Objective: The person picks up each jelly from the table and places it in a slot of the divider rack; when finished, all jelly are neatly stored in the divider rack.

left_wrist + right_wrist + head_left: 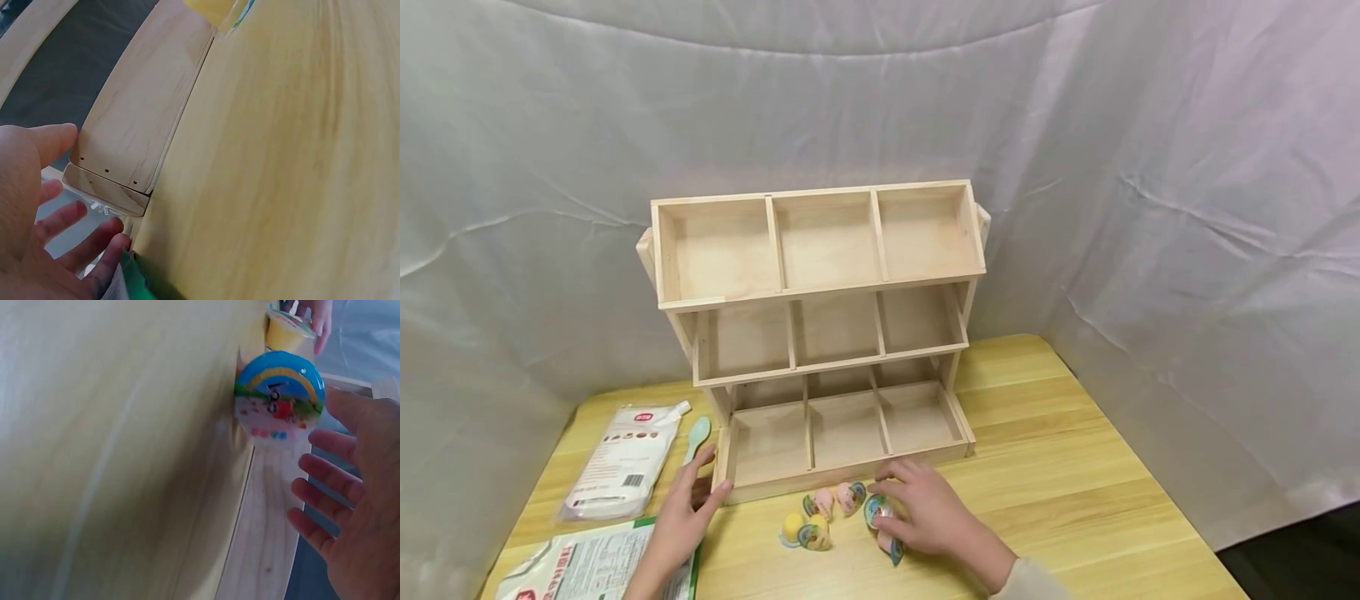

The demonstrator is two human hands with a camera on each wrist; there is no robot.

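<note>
Left hand (pixel 681 517): fingers straight, touching rack's (pixel 820 333) front left corner.
Right hand (pixel 925 512): spread loosely over a jelly cup (pixel 877 508), before the rack.
Other cups (pixel 816 521): table (pixel 1075 500), before rack.

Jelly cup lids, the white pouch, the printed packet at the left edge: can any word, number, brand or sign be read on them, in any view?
Jelly cup: rainbow picture on the lid with dark marks that look like letters or digits, too blurred to read.
White pouch: red label and a barcode, print too small to read.
Printed packet: rows of fine print and a red mark, too small to read.
Wooden rack: no text.
</note>
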